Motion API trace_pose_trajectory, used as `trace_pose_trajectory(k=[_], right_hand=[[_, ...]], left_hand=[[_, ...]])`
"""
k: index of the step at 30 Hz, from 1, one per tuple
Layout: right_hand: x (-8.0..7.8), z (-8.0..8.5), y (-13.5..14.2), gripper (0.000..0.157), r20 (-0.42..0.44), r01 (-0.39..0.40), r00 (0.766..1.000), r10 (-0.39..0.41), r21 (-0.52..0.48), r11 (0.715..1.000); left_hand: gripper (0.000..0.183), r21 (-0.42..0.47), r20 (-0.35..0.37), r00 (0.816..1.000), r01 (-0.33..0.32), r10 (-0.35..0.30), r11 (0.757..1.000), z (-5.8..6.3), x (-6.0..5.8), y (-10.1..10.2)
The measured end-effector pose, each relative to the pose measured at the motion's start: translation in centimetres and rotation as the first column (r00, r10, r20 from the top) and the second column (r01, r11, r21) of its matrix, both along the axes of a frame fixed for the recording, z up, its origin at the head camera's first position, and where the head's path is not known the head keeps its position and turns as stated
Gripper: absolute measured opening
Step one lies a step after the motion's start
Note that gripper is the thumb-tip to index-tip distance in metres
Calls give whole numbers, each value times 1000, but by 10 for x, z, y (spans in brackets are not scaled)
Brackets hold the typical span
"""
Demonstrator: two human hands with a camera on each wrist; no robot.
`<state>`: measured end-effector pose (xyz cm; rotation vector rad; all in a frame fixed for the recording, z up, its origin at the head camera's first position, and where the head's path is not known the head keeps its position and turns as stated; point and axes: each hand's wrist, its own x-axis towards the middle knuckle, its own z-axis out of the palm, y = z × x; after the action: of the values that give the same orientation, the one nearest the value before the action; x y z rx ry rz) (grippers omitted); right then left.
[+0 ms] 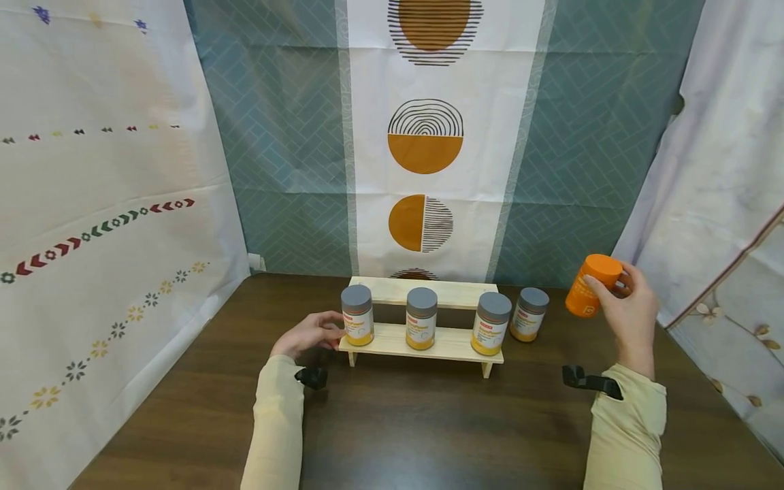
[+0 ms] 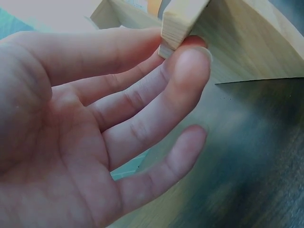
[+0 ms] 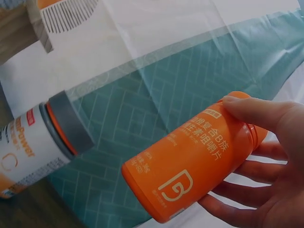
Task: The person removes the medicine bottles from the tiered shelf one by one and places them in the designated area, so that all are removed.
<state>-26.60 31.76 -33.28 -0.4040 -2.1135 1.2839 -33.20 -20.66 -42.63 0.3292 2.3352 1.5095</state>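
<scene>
My right hand (image 1: 621, 303) holds an orange bottle (image 1: 590, 285) in the air at the right, above the table; up close the orange bottle (image 3: 190, 164) lies tilted in my fingers (image 3: 259, 111). My left hand (image 1: 312, 333) rests with straight fingers against the left end of a two-step wooden rack (image 1: 450, 347); the fingertips (image 2: 190, 61) touch the rack's edge (image 2: 180, 21). Three grey-capped white-and-yellow bottles (image 1: 358, 315) (image 1: 421, 318) (image 1: 491, 323) stand on the lower step. A fourth one (image 1: 529, 314) stands on the table beside the rack's right end.
The dark wooden table (image 1: 429, 429) is walled in by patterned cloth: white on the left (image 1: 92, 204), teal and white at the back (image 1: 429, 136), pale on the right (image 1: 723, 170). The rack's upper step (image 1: 392, 289) carries nothing.
</scene>
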Motion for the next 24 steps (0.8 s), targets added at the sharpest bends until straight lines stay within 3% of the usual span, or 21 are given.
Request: trace_pose_trajectory(k=[9, 24], right_hand=[[-7, -15, 12, 61, 27, 14, 1000, -15, 50, 999], [-18, -50, 26, 68, 132, -47, 991, 37, 76, 996]], left_hand=[[49, -4, 3, 1000, -4, 4, 1000, 1, 1, 1], [51, -1, 5, 1000, 1, -1, 1000, 1, 2, 1]])
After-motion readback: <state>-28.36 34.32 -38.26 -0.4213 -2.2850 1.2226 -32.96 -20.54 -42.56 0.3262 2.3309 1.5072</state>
